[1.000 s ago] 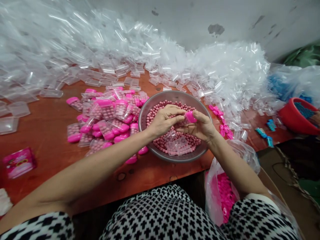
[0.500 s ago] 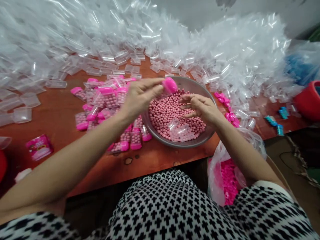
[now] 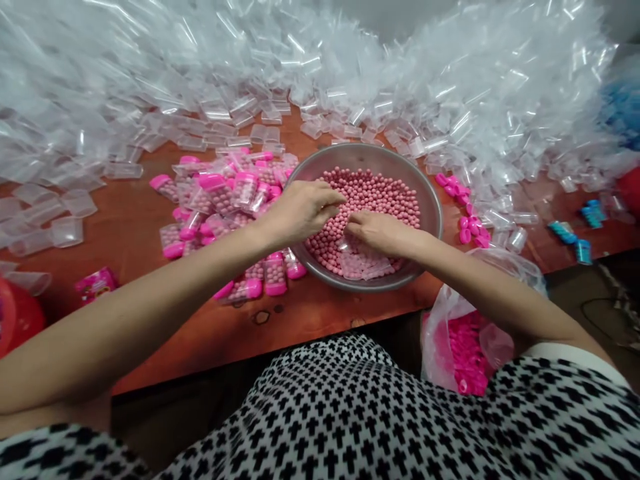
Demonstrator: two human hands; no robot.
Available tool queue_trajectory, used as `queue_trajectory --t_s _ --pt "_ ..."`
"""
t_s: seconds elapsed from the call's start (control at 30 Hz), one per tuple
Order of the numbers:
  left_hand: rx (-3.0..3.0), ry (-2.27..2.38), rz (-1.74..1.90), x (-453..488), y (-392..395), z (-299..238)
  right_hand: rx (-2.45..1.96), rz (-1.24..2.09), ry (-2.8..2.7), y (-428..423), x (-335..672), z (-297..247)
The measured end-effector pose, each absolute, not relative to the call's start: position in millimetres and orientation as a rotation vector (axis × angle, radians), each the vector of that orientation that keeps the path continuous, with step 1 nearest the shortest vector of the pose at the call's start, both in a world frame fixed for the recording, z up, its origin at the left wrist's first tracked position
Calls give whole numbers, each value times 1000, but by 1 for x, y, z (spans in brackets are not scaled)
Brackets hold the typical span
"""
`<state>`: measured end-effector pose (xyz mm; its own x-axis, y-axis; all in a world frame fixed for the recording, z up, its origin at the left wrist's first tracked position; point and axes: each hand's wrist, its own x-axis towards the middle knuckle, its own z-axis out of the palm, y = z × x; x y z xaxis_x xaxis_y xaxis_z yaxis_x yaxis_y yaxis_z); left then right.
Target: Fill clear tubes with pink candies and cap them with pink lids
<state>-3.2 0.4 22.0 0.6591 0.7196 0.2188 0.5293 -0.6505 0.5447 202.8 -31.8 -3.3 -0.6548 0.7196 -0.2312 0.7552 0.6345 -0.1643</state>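
A grey metal bowl (image 3: 433, 230) holds many small pink balls (image 3: 380, 190), with several clear plastic containers (image 3: 367, 265) lying on them near its front. My left hand (image 3: 307, 208) hovers over the bowl's left side, thumb and fingers a little apart, with nothing visible between them. Deeper in the bowl, my right hand (image 3: 383, 233) curls its fingers down onto a clear plastic container, and its fingertips are partly hidden. Left of the bowl lies a heap of filled containers with pink caps (image 3: 220, 193).
Clear empty containers (image 3: 240, 110) are piled along the back of the reddish table (image 3: 200, 333). Loose pink caps (image 3: 467, 227) lie right of the bowl, above a plastic bag of pink caps (image 3: 467, 347). Small blue containers (image 3: 583, 250) stand far right; a red tub (image 3: 20, 317) is at left.
The pink-capped container is gone from my left hand, which has come down toward the bowl's left side. My right hand has lowered onto the clear containers. The view has shifted slightly.
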Motion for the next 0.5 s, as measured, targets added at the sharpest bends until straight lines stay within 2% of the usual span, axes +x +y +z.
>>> queue_trajectory --t_s 0.13,0.27,0.37,0.5 --pt "2220 982 541 7 7 15 1688 -783 2689 -31 215 4" --pt "1730 974 776 27 1 9 2399 -1232 2581 -35 217 11" --pt "1462 953 915 47 -8 9 2630 -1226 2556 -34 210 12" --pt "1627 961 937 62 -5 15 2597 -1111 2596 -34 208 15"
